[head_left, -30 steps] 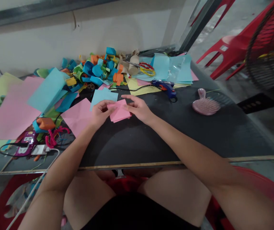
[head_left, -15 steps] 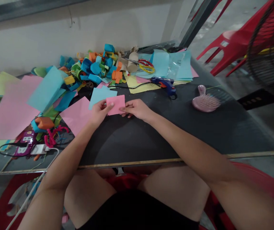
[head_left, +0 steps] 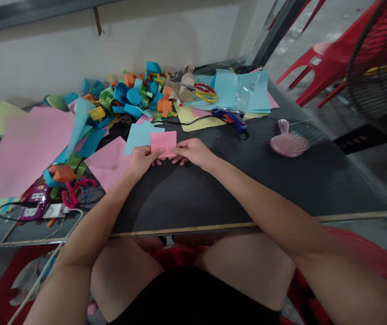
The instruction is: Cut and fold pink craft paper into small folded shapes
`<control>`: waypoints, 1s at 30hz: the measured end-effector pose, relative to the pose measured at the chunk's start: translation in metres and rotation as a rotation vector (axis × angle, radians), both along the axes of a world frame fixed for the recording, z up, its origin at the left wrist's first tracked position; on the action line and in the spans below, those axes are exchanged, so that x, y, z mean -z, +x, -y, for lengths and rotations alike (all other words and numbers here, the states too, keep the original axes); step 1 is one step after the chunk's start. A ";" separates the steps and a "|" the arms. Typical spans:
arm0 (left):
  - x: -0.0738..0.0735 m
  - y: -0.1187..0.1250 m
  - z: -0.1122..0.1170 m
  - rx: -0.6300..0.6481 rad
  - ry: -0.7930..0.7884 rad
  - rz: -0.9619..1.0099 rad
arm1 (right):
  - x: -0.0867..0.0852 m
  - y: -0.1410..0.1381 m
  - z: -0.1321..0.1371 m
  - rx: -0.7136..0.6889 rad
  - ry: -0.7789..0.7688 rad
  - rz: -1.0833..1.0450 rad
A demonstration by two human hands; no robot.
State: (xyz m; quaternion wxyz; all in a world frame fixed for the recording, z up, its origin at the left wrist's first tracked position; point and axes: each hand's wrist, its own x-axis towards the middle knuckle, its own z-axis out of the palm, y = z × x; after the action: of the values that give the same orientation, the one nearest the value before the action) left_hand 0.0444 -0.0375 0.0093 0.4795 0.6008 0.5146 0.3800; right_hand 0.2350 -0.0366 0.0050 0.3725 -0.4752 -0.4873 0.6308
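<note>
Both my hands hold a small folded pink paper a little above the black table. My left hand pinches its lower left edge. My right hand pinches its lower right edge. The paper stands nearly upright, a flat rectangle facing me. Just behind it lie a light blue sheet and a larger pink sheet.
A heap of folded coloured paper pieces lies at the back. Scissors, a blue glue gun and a pink hairbrush lie to the right. Big pink sheets and a purple device with cables are left. Red chairs stand beyond.
The pink paper went from lying loosely folded under my fingers to being lifted and held upright as a neat rectangle between both hands. A blue sheet at left has shifted.
</note>
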 end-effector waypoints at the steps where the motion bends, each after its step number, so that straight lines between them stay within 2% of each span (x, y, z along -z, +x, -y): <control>1: 0.000 0.000 0.000 -0.001 -0.001 0.001 | 0.000 0.000 0.000 -0.006 0.006 -0.001; 10: 0.004 -0.004 -0.006 0.056 -0.090 0.073 | -0.004 0.001 0.001 -0.021 0.026 0.010; 22: 0.002 -0.004 -0.005 0.066 -0.091 0.052 | -0.008 -0.001 0.003 -0.027 0.005 0.048; 30: 0.009 -0.003 -0.007 -0.047 -0.057 0.088 | -0.007 -0.001 0.002 0.001 -0.030 0.020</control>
State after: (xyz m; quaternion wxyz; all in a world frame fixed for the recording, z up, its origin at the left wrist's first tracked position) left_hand 0.0417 -0.0301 0.0002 0.5097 0.5572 0.5176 0.4024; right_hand 0.2339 -0.0386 0.0117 0.3609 -0.4874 -0.4812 0.6330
